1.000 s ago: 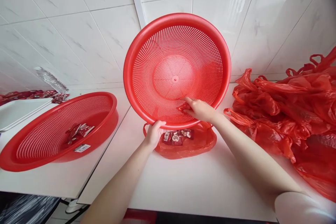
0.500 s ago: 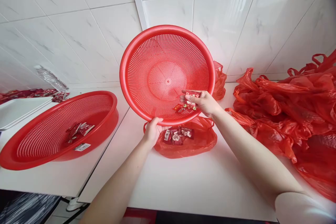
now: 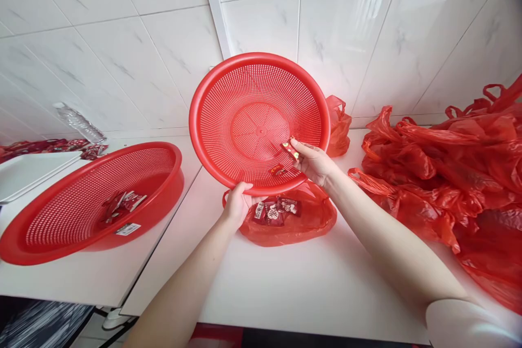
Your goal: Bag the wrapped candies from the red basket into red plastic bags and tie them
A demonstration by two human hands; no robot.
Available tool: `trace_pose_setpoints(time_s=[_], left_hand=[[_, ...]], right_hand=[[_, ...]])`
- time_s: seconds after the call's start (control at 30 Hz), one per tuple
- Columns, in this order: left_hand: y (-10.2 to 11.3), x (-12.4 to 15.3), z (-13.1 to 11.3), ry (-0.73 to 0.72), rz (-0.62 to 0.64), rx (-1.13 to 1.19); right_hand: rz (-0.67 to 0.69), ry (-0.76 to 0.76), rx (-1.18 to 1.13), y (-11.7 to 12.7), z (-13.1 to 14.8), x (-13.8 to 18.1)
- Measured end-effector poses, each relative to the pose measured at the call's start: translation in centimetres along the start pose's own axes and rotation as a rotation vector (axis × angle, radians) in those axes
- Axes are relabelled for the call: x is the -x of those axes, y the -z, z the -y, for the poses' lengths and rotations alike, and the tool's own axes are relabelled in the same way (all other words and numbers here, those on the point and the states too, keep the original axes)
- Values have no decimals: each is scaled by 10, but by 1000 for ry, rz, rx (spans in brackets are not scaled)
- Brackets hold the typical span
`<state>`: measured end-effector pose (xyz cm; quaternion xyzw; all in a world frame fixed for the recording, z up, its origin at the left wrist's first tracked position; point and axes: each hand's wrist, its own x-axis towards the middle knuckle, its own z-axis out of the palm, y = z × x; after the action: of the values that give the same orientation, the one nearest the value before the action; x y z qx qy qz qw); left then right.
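My left hand (image 3: 235,204) grips the lower rim of a red perforated basket (image 3: 240,92), which is tilted up toward me above the white table (image 3: 302,283). My right hand (image 3: 312,162) is inside the basket near its lower right rim, fingers pinched on a small red and gold candy packet (image 3: 290,148). Another small packet (image 3: 277,169) lies in the basket just left of that hand. Under the basket sits an open red plastic bag (image 3: 310,223) with several candy packets (image 3: 275,211) in it.
A second red basket (image 3: 49,228) with a few packets (image 3: 122,202) lies on the left table. A white tray (image 3: 24,174) and a plastic bottle (image 3: 79,122) are behind it. A heap of red plastic bags (image 3: 457,174) fills the right side. A small red bag (image 3: 338,125) stands behind the tilted basket.
The basket has dropped lower and tilted back somewhat. My right hand took candy packets from the basket's bottom, and now holds one smaller packet higher up inside.
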<state>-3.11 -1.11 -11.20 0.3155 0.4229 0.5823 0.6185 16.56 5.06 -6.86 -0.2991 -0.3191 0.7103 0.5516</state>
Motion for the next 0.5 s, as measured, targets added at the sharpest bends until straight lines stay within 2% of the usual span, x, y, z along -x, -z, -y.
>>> trace_pose_setpoints(time_s=[0.5], left_hand=[[-2, 1, -1, -3, 3, 5]], right_hand=[[7, 152, 134, -1, -5, 3]])
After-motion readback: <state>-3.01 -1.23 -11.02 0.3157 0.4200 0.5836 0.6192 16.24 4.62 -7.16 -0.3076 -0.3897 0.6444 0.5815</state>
